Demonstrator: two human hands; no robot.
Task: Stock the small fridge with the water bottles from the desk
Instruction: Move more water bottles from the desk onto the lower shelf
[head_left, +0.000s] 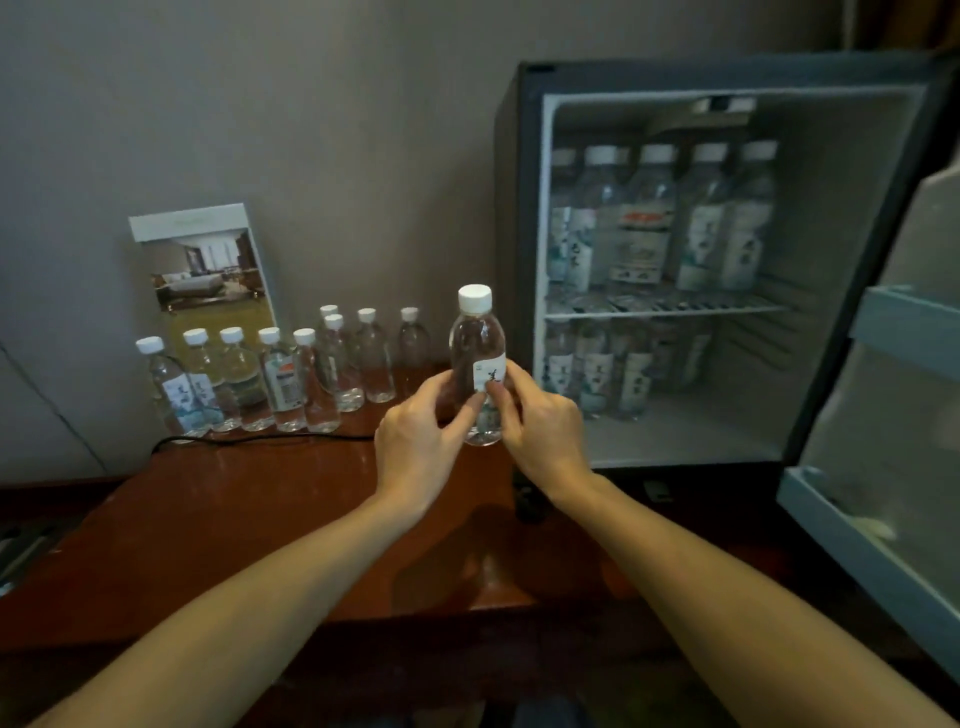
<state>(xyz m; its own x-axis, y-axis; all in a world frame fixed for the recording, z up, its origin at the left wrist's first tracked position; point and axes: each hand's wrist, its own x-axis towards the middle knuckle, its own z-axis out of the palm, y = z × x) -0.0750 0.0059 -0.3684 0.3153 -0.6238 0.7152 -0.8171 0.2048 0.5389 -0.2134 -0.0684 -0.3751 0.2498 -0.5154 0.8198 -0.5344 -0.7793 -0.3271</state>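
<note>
Your left hand (421, 441) and right hand (540, 431) meet on one water bottle (477, 358), each with fingers and thumb curled round its lower half. The right fingertips pinch at the white label (488, 371). The bottle stands upright between your hands, white cap (475, 298) on top. You cannot tell whether its base rests on the desk (234, 519) or hangs just above it. Just beyond your right hand, the small fridge (519, 260) stands with its door (893, 467) swung wide to the far right. Inside, shelf bottles (649, 218) line the wire shelf (675, 310), and lower bottles (597, 369) stand on the floor beneath, toward the left side. Left of your left hand, the desk bottles (280, 384) stand in a loose row near the wall. A printed card (208, 265) leans on the wall behind them, and a black cable (260, 440) runs along the desk in front of them, toward your left hand.
</note>
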